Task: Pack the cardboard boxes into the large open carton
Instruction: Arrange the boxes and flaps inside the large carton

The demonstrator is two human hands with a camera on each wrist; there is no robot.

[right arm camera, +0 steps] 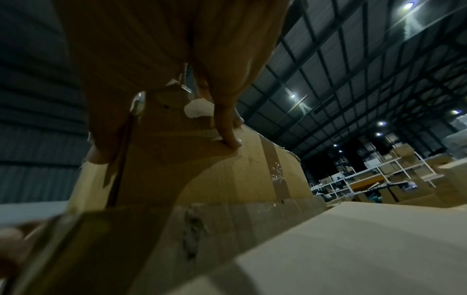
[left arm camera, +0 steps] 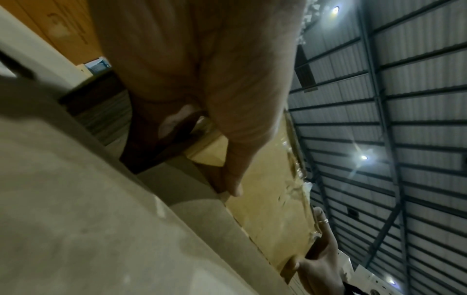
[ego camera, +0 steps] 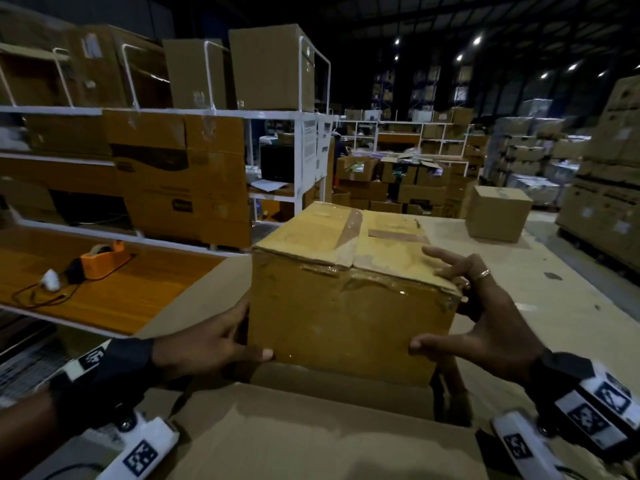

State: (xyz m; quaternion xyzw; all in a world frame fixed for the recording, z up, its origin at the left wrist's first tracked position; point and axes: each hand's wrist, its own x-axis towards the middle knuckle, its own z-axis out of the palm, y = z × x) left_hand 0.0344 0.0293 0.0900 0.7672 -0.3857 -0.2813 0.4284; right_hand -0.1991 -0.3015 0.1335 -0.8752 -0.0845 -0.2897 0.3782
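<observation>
Dim warehouse, cardboard-covered table. Left hand and right hand grasp opposite sides of the taped brown cardboard box, partly lowered into the large open carton. Step judged: insertion; next, lower it squarely, then free the fingers.

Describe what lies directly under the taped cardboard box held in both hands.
Under the taped cardboard box, between the left hand and right hand, the large open carton gapes, showing dark interior and flaps. Its floor and any contents are hidden by the box and shadow.
</observation>
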